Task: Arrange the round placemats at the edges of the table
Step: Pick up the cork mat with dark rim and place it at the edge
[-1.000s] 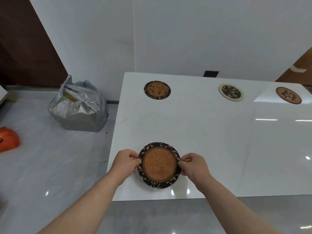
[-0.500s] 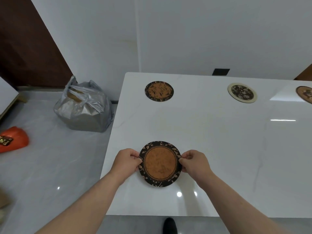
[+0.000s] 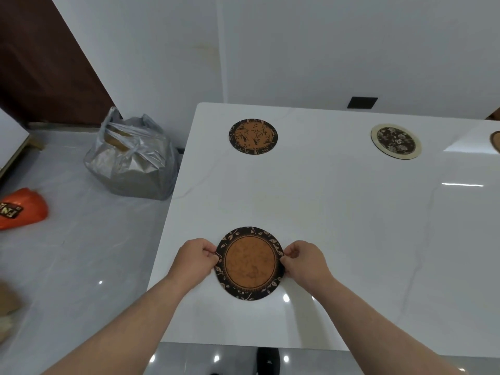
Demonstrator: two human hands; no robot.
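A round placemat (image 3: 250,263) with a brown middle and a black leaf-patterned rim lies near the front left corner of the white table (image 3: 338,212). My left hand (image 3: 195,259) pinches its left edge and my right hand (image 3: 304,259) pinches its right edge. At the table's far side lie a brown and black placemat (image 3: 253,136) and a cream-rimmed dark placemat (image 3: 395,141). A third far placemat (image 3: 495,140) shows only as a sliver at the right frame edge.
A grey plastic bag (image 3: 132,158) stands on the marble floor by the table's far left corner. An orange packet (image 3: 21,211) lies on the floor at the left. A black wall socket (image 3: 362,102) sits behind the table. A dark shoe (image 3: 267,361) shows below the front edge.
The view has shifted so that the table's near edge sits lower and the rightmost mat slid nearly out of view. Both hands keep their pinch on the placemat, which stays near the front left corner.
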